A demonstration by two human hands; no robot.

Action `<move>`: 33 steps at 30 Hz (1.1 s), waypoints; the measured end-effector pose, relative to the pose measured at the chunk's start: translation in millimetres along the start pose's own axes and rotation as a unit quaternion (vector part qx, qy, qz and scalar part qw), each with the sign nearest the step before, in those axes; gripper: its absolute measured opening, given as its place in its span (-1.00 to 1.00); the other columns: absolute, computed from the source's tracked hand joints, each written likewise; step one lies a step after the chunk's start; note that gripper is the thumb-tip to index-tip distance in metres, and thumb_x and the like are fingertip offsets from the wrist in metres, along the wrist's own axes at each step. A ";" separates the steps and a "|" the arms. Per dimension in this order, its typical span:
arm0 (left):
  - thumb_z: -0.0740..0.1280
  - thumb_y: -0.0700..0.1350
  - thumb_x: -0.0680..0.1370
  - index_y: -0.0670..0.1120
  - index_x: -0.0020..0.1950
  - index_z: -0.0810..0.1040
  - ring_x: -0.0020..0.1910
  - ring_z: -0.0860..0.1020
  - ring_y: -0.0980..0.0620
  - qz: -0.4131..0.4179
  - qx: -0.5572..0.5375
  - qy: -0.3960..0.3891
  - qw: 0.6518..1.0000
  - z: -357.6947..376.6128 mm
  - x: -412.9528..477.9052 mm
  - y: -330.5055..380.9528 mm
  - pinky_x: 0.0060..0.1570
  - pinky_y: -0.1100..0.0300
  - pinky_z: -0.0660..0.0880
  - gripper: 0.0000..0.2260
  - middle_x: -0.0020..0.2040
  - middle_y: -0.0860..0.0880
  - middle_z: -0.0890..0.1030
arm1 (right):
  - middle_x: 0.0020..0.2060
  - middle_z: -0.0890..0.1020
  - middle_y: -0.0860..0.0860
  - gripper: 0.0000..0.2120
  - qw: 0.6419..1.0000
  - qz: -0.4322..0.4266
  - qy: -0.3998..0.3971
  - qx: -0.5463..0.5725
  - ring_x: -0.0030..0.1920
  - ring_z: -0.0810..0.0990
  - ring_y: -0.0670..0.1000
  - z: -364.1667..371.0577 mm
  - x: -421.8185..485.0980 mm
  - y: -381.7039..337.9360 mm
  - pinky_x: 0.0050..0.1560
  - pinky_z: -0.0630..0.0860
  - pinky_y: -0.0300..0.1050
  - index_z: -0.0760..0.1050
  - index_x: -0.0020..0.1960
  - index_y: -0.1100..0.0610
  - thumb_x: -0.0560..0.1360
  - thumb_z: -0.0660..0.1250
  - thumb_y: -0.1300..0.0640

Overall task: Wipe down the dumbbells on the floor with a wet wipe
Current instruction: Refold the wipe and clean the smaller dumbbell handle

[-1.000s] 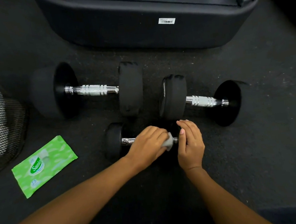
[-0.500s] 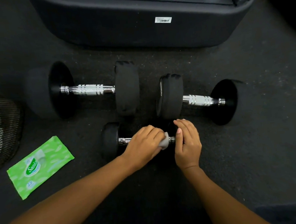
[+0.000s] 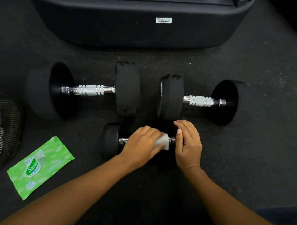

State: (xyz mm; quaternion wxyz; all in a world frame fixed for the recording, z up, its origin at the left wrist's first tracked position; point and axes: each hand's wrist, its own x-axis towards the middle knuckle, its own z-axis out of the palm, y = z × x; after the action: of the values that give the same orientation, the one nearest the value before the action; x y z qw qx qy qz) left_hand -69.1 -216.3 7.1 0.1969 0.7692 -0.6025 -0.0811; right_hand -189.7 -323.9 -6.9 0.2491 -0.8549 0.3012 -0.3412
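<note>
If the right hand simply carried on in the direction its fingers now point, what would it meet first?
Most likely the right dumbbell: the right hand points up-frame at that dumbbell's near weight, though depth is uncertain.

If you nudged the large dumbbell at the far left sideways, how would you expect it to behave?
The large dumbbell would probably roll rather than slide, since its round heads rest on the floor with nothing visibly chocking them. It looks heavy for its size, given the thick heads and metal handle, so a light nudge may barely move it. The ridged handle likely grips well.
</note>
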 end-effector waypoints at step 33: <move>0.01 0.05 0.63 -0.16 0.16 0.51 0.08 0.52 -0.15 -0.139 0.038 -0.164 0.976 -20.1 19.0 7.9 0.04 0.07 0.35 -0.61 0.10 -0.16 0.59 | 0.07 0.59 0.12 -0.66 0.999 0.002 -0.017 -0.037 0.17 0.42 -0.02 -2.3 1.9 -6.3 0.20 0.37 -0.12 0.53 0.13 0.26 0.55 0.05 0.16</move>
State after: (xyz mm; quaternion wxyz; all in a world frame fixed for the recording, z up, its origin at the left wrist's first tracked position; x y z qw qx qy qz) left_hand -64.0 -231.9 30.7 0.0528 0.8283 -0.5168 -0.2100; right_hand -188.1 -321.3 -0.5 0.2229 -0.8685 0.3114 -0.3148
